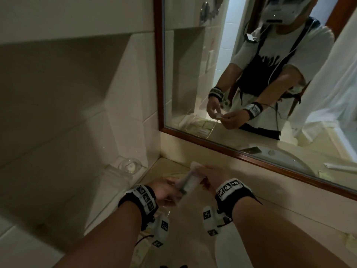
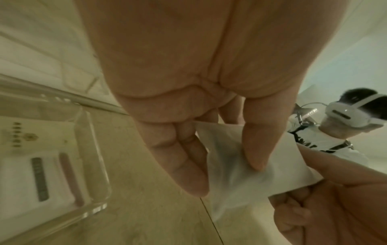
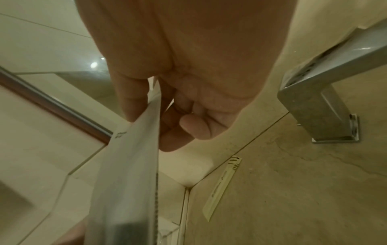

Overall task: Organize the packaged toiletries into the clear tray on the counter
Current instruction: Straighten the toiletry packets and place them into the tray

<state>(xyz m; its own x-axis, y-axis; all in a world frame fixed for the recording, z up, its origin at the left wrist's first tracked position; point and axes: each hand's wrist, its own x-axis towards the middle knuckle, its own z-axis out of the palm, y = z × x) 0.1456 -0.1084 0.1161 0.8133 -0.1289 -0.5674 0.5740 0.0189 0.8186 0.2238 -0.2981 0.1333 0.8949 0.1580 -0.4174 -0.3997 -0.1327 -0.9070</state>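
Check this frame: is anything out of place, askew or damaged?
One thing stands out: a long thin packet lies loose and slanted on the counter near the faucet, outside the clear tray. Both the left hand and right hand hold a white packet in the air. No damage or spill visible.

A thin, matt white packet (image 2: 240,169), papery with a translucent film face, is shown. The tray (image 2: 92,165) is made of clear, glossy plastic. The counter (image 3: 293,190) is formed of smooth, veined beige stone. The faucet (image 3: 318,102) is finished in brushed metal. The mirror (image 1: 251,74) is framed in polished reddish wood, and the wall tiles (image 1: 67,122) are glazed.
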